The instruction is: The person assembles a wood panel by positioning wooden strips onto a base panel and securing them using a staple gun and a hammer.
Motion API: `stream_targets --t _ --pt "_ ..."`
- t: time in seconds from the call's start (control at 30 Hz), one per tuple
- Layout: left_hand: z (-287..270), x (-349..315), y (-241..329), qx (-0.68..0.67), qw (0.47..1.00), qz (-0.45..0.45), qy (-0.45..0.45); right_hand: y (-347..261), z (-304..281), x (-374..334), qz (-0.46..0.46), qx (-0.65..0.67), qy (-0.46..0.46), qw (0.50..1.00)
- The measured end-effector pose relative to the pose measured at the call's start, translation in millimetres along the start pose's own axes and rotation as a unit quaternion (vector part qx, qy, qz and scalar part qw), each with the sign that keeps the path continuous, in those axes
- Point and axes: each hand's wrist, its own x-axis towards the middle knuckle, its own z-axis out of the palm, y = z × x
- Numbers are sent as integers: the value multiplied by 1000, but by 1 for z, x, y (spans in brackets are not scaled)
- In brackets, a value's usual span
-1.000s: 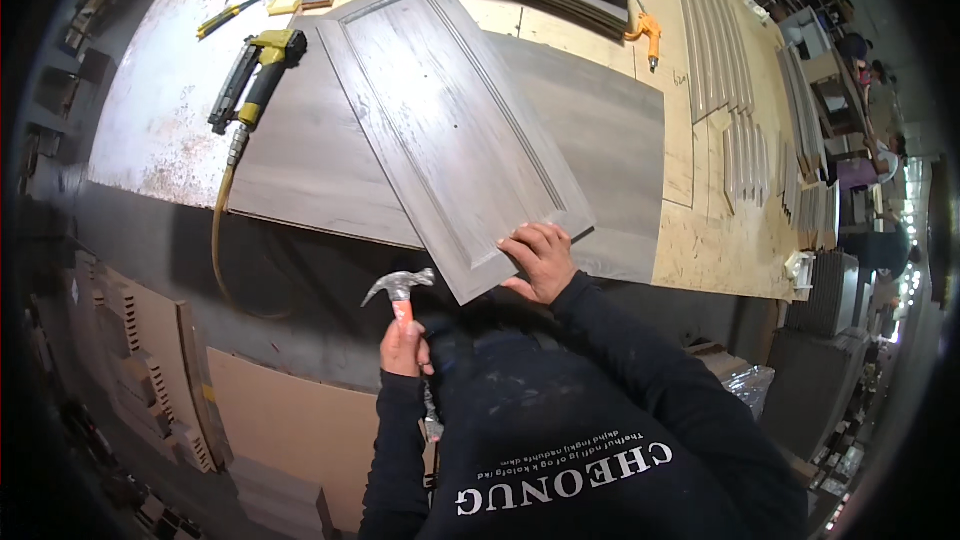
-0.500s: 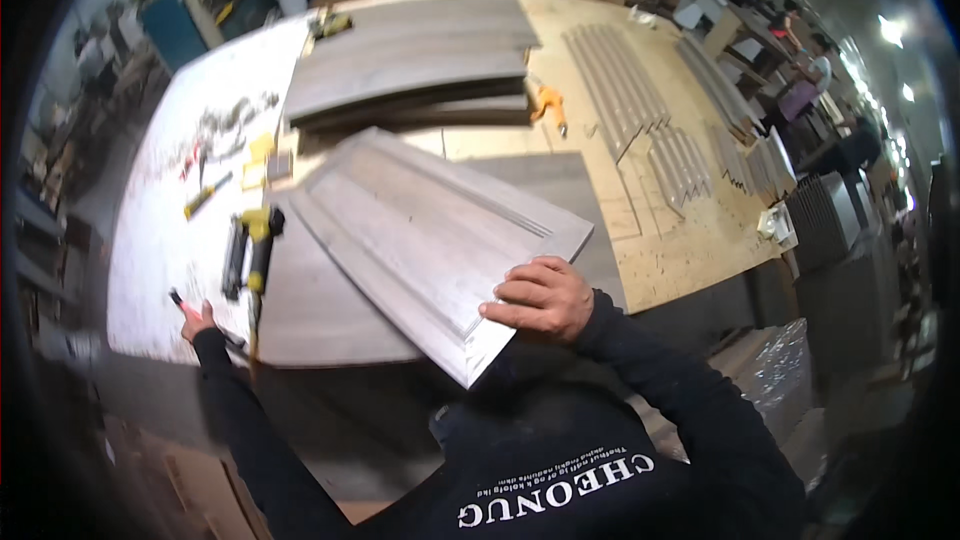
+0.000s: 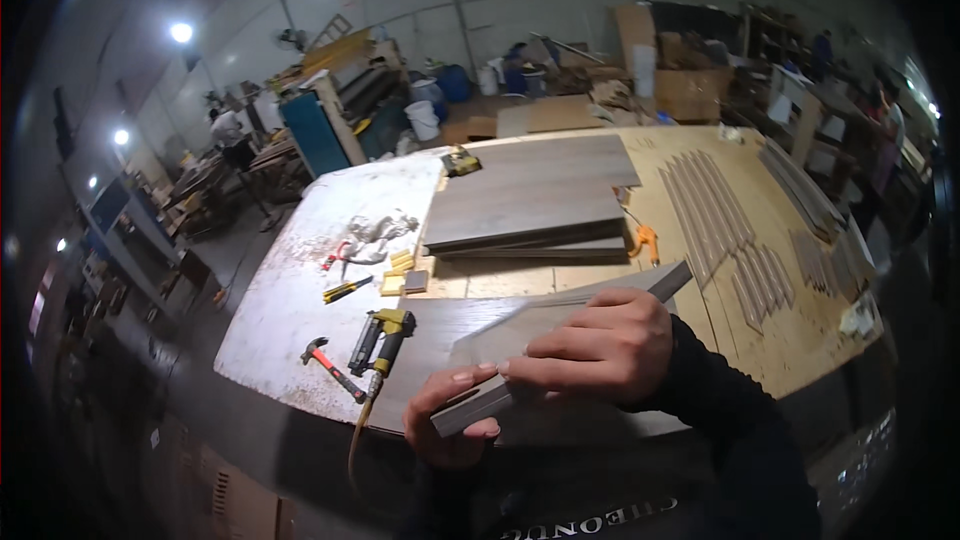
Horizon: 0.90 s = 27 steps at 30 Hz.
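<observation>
My left hand [image 3: 436, 422] grips the near corner of a grey wood-grain framed panel [image 3: 474, 406], thumb below and fingers on top. The panel is tilted so that its narrow edge faces me, running from that corner up to the right. My right hand [image 3: 612, 348] lies over the same edge with bent fingers, its fingertips close to the left hand's; its thumb is hidden. Under the panel a flat grey board [image 3: 420, 380] covers the table's near part. Left of it rests a yellow-and-black nail gun [image 3: 384, 340] with a hose, beside a red-handled claw hammer [image 3: 334, 370].
A stack of grey boards [image 3: 530, 195] stands behind the panel, with an orange tool [image 3: 646, 238] at its right. Ribbed grey strips [image 3: 705, 210] lie at the right. A yellow-handled tool [image 3: 346, 290] and small blocks [image 3: 398, 278] are at the left. People stand far back.
My left hand has let go of the hammer, now lying by the nail gun, and has taken the panel's corner. The panel has been tipped up on edge. The view has swung upward.
</observation>
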Motion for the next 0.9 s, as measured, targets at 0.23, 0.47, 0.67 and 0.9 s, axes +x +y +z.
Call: stream_targets --t 0.23,0.47,0.67,0.9 --pt "18 8 -1 59 994 52 70 5 12 -1 -53 20 79 995" --pt "25 16 -10 37 992 72 99 0 7 12 -41 24 -13 999" --pt "20 7 -18 41 987 -4 155 -9 8 25 14 44 -39 998" --pt "31 15 -4 10 995 9 99 -2 6 6 10 18 16 1000"
